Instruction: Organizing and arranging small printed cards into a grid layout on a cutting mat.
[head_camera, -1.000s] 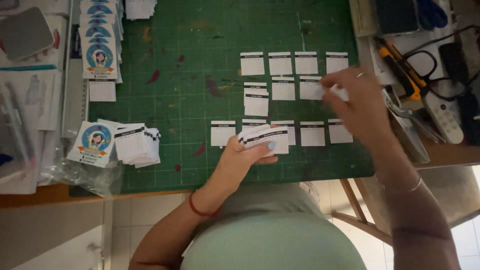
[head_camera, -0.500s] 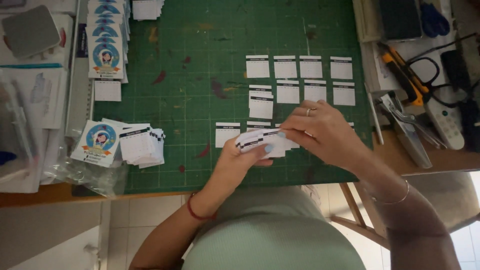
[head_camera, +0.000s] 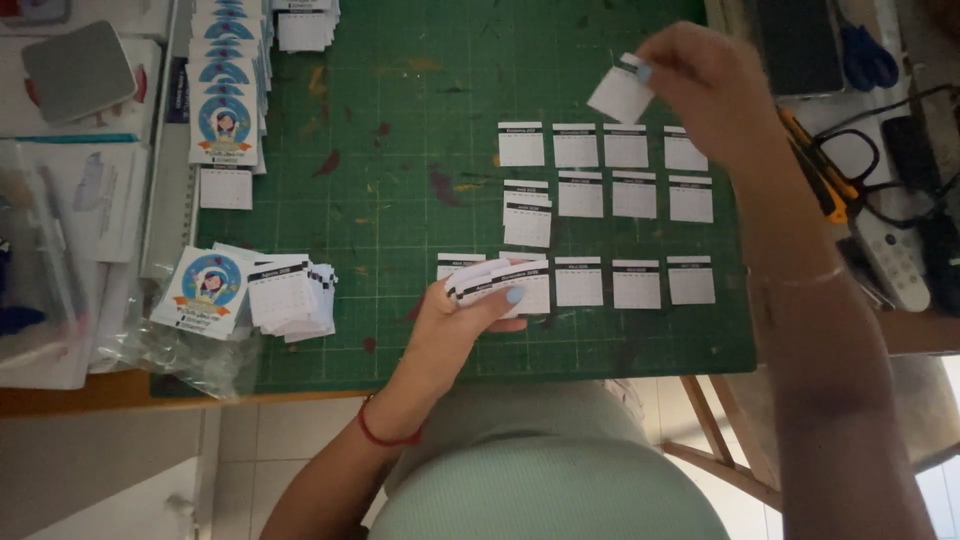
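Note:
My left hand (head_camera: 460, 320) grips a fanned stack of small white cards with black top bars (head_camera: 492, 280) over the near edge of the green cutting mat (head_camera: 400, 130). Raised above the mat's far right, my right hand (head_camera: 705, 85) pinches a single white card (head_camera: 620, 92) between its fingertips. Below it, rows of the same white cards (head_camera: 620, 200) lie laid out in a grid on the mat, and one spot holds two overlapping cards (head_camera: 527, 212).
A loose pile of cards (head_camera: 290, 298) and a round-picture card (head_camera: 205, 290) lie at the mat's left on a plastic bag. A column of picture cards (head_camera: 225, 90) runs up the left. Scissors (head_camera: 865, 55), an orange cutter (head_camera: 815, 165) and cables sit at right.
My right hand took one card from the stack in my left hand and lifted it up and to the right, above the top row. My left hand stayed put.

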